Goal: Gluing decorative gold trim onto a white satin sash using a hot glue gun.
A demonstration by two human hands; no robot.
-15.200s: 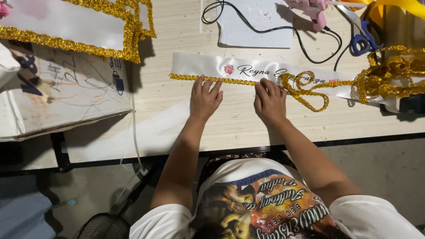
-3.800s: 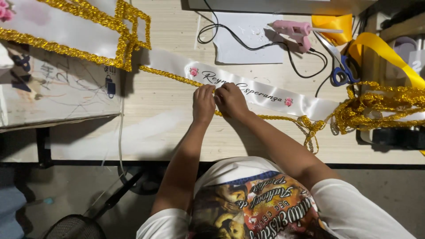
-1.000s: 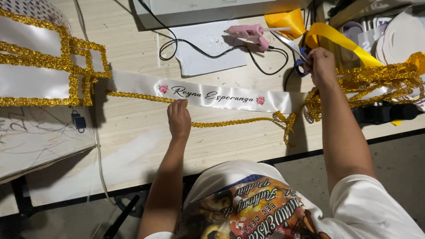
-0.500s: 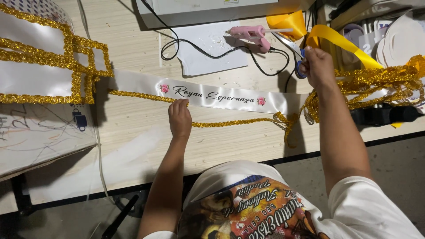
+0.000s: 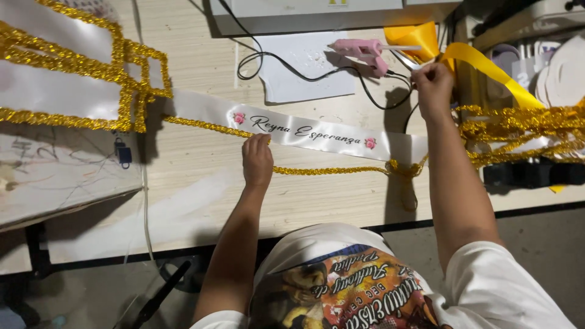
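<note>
My left fingers (image 5: 257, 145) lie flat, pinning the glittery gold braided trim (image 5: 329, 171) against the lower edge of the glossy white satin sash (image 5: 304, 129) on the pale wooden table (image 5: 201, 201). My right hand (image 5: 431, 85) is bunched near the pink plastic glue gun (image 5: 364, 51); what it holds, I cannot tell. Risk: slick satin sliding, so trim sets crooked.

At frame centre, the left hand (image 5: 257, 159) presses flat on the white sash (image 5: 317, 131) and its gold trim (image 5: 329, 171) on the desk (image 5: 201, 176). Upper right, the right hand (image 5: 432, 85) touches a yellow ribbon (image 5: 487, 67) near the pink glue gun (image 5: 359, 50).
</note>
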